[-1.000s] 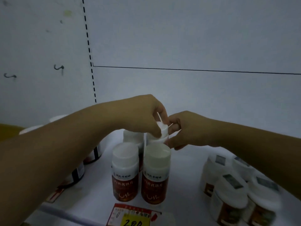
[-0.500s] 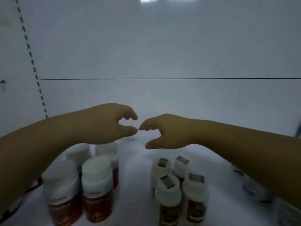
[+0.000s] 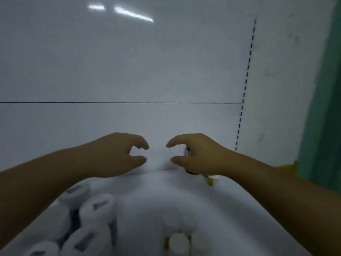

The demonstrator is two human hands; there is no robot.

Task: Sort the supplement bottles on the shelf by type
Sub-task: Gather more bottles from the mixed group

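Note:
My left hand (image 3: 118,154) and my right hand (image 3: 195,154) hover side by side above the white shelf (image 3: 147,200), fingers curled apart, thumbs under the fingers, a gap between them. Neither holds anything. Just behind my right hand a bottle (image 3: 187,154) is mostly hidden. A small white-capped yellow bottle (image 3: 211,180) stands under my right wrist. Several white-capped bottles with dark lid stickers (image 3: 96,207) are grouped at the lower left. Small white-capped bottles (image 3: 180,242) stand at the bottom centre.
The white back panel (image 3: 129,71) rises right behind my hands, with a dashed slot strip (image 3: 245,89) at the right. A green upright (image 3: 324,108) borders the far right. The view is blurred.
The view has swung right: the red-labelled bottles left the frame and the sticker-lidded group slid to the lower left. Both hands let go a second ago and stay open, now a little further apart.

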